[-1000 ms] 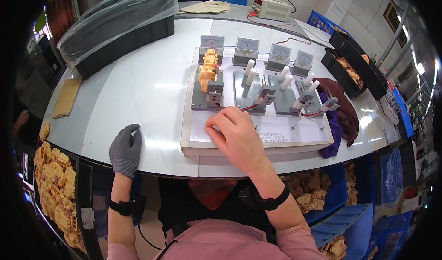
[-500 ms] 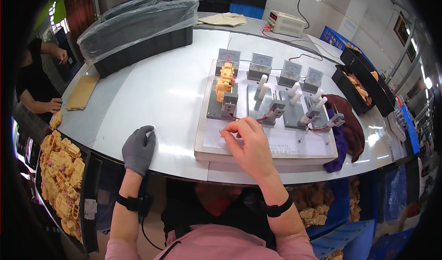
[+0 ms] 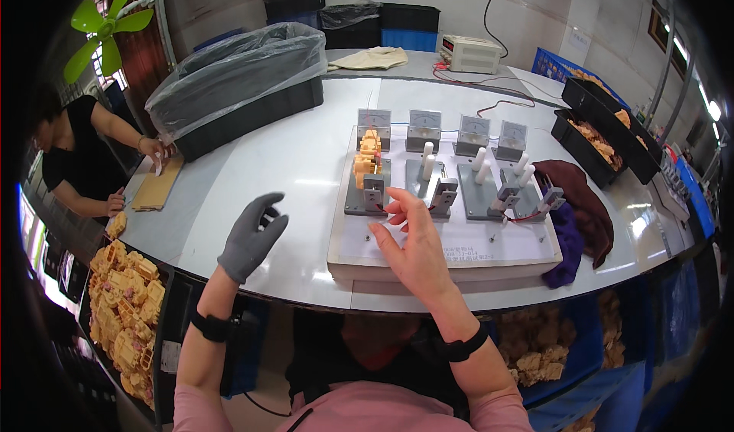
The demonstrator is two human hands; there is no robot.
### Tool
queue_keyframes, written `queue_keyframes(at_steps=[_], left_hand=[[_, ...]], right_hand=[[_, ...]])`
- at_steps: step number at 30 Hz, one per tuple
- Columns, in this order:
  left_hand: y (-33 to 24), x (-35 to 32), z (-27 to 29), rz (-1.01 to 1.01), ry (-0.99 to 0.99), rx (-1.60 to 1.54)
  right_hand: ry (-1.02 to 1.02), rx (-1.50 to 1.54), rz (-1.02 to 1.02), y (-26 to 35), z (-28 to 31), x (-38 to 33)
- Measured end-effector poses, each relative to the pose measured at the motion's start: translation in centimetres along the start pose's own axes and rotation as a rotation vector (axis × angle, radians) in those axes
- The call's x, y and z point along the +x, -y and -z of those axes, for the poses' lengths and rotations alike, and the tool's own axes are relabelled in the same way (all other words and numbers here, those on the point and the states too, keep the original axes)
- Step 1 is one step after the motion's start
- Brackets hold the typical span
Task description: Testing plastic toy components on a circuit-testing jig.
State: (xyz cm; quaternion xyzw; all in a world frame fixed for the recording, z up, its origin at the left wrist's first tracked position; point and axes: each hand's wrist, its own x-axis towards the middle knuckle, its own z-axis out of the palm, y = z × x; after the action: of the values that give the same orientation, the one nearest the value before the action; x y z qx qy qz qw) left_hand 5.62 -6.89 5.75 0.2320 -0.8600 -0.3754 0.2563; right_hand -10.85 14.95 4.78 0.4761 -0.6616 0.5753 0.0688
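Observation:
My left hand (image 3: 254, 237), in a grey glove, hovers over the white table with its fingers apart and nothing in them. My bare right hand (image 3: 417, 245) is over the front of the white test board (image 3: 359, 258), thumb and fingertips spread, holding nothing that I can see. Its fingertips are just beside the front block (image 3: 373, 192) of the leftmost grey fixture; whether they touch it is unclear. On that fixture sits a yellow-orange plastic part (image 3: 367, 160). Further fixtures with white pegs (image 3: 480, 166) stand to the right, and a row of analog meters (image 3: 424, 128) lines the back.
A black bin lined with clear plastic (image 3: 252, 111) stands at the back left. A crate of yellow plastic parts (image 3: 126, 317) is at lower left. Dark cloths (image 3: 581, 210) lie right of the board. Another person (image 3: 88, 153) handles something at far left. A power supply (image 3: 472, 53) stands behind.
My left hand has lifted and moved right, its fingers spreading. My right hand has opened from a pinch, its fingertips rising toward the leftmost fixture. The view has tilted up, showing more of the other person.

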Motion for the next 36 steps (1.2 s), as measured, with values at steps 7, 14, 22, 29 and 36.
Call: queue_keyframes(at_steps=[7,14,22,29,36], left_hand=[[-8.0,8.3,-1.3,-0.117,0.218,-0.025],[-10.9,13.4,-4.3,0.237,0.489,-0.042],[-8.0,16.1,-8.6,0.027,0.417,0.215],[-12.3,16.3,-5.1,-0.392,0.206,-0.289],[-16.1,-3.4,-7.5,-0.534,0.578,-0.076]], right_hand=[[0.040,-0.013,-0.029,0.0,0.1,0.5],[0.138,0.192,-0.168,0.5,-0.8,1.7],[0.026,0.334,-0.029,-0.1,-1.8,1.2],[-0.080,0.286,0.000,-0.4,-0.5,-0.4],[-0.012,0.957,-0.484,2.0,8.3,-10.1]])
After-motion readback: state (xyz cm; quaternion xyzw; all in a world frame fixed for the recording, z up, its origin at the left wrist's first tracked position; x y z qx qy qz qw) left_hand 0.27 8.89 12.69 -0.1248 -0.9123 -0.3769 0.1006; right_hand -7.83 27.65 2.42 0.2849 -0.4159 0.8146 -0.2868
